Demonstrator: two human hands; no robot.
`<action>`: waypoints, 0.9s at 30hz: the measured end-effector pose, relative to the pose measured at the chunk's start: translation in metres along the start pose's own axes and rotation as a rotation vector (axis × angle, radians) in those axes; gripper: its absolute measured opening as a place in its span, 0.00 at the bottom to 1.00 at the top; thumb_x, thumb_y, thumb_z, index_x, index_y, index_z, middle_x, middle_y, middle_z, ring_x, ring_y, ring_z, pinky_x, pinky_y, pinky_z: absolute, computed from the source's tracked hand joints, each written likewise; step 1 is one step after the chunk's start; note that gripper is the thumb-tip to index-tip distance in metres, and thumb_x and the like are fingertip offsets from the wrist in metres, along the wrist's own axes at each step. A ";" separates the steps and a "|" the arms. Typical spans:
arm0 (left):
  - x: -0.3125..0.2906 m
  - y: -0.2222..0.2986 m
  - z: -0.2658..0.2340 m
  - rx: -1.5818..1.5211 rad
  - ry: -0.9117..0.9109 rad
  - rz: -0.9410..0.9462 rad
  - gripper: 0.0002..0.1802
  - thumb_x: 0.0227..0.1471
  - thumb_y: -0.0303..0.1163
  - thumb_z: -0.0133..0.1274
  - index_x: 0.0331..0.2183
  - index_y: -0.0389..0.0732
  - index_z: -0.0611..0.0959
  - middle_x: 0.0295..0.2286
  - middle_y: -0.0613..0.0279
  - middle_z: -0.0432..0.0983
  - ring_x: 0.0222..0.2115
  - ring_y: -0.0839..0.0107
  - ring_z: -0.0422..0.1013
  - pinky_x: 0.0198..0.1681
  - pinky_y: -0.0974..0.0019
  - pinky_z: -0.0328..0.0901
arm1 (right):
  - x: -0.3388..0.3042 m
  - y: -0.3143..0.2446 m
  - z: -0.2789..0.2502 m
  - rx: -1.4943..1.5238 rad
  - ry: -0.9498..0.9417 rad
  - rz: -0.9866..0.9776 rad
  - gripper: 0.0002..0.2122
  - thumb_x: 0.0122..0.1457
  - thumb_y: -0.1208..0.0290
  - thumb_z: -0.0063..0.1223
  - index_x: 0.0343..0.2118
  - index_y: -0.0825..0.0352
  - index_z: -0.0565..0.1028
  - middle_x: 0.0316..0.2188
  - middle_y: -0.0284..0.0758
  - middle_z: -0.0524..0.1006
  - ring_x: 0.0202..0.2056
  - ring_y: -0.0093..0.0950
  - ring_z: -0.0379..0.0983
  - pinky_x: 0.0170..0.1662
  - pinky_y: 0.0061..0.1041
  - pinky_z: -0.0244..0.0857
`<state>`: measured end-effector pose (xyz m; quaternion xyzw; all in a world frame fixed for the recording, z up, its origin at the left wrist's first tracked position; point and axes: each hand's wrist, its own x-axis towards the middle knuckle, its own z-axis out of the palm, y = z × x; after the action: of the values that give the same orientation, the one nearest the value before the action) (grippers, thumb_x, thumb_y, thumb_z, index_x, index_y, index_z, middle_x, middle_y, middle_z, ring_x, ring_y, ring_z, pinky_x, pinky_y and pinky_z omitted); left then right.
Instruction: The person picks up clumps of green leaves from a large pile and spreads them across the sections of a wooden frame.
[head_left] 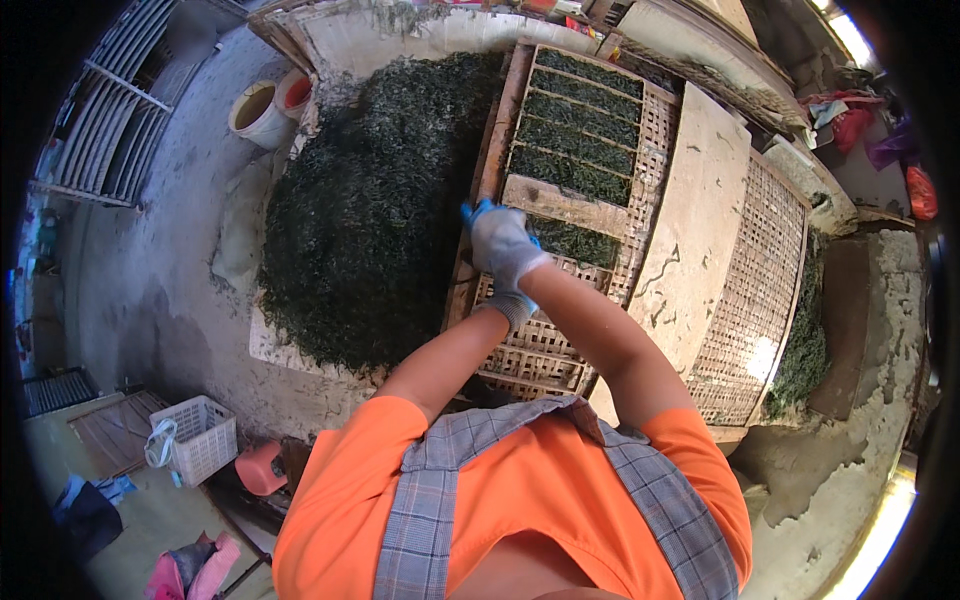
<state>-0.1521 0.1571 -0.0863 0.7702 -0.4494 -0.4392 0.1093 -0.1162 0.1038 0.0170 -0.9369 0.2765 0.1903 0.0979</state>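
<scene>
My hands wear pale gloves with blue fingertips and cross over each other at the left side of a slatted wooden frame. On top is my right hand [497, 241], its fingers bent together; what they hold, if anything, is hidden. My left hand [513, 302] lies beneath it, with only the wrist and cuff plain and its fingers covered. Just beyond them, a wooden board [568, 205] spans the frame, its left end close to my right hand. Dark green, seaweed-like strands [585, 127] fill the frame's narrow rows. More strands form a large heap [370, 200] left of my hands.
Woven lattice panels [742, 290] and a pale, stained board [690, 210] lie on the right. Two buckets, one white [258, 115] and one with a red inside [294, 92], stand far left. A white plastic basket [200, 440] and a red container [262, 467] sit near left.
</scene>
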 end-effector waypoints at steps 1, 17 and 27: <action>-0.002 0.000 -0.002 0.026 -0.036 0.006 0.34 0.61 0.47 0.43 0.62 0.43 0.58 0.64 0.54 0.50 0.64 0.59 0.50 0.65 0.56 0.47 | 0.000 -0.001 0.007 0.017 -0.028 -0.006 0.21 0.52 0.69 0.56 0.51 0.60 0.72 0.46 0.40 0.78 0.46 0.38 0.77 0.45 0.43 0.71; -0.034 0.035 -0.039 0.608 0.184 -0.012 0.34 0.57 0.44 0.47 0.59 0.36 0.64 0.62 0.50 0.55 0.63 0.57 0.53 0.64 0.53 0.51 | -0.055 0.136 0.063 1.739 0.162 0.072 0.11 0.57 0.74 0.56 0.43 0.70 0.78 0.30 0.30 0.80 0.25 0.19 0.68 0.29 0.21 0.64; -0.018 -0.033 -0.064 0.041 1.083 0.234 0.22 0.55 0.30 0.49 0.53 0.46 0.75 0.52 0.50 0.67 0.50 0.54 0.66 0.54 0.57 0.64 | -0.086 0.081 0.071 -0.100 0.465 0.124 0.23 0.49 0.71 0.54 0.53 0.57 0.74 0.55 0.36 0.73 0.55 0.33 0.70 0.58 0.33 0.62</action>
<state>-0.0866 0.1753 -0.0569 0.8330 -0.4199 0.0436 0.3577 -0.2493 0.0980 -0.0183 -0.9404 0.3388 -0.0115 -0.0267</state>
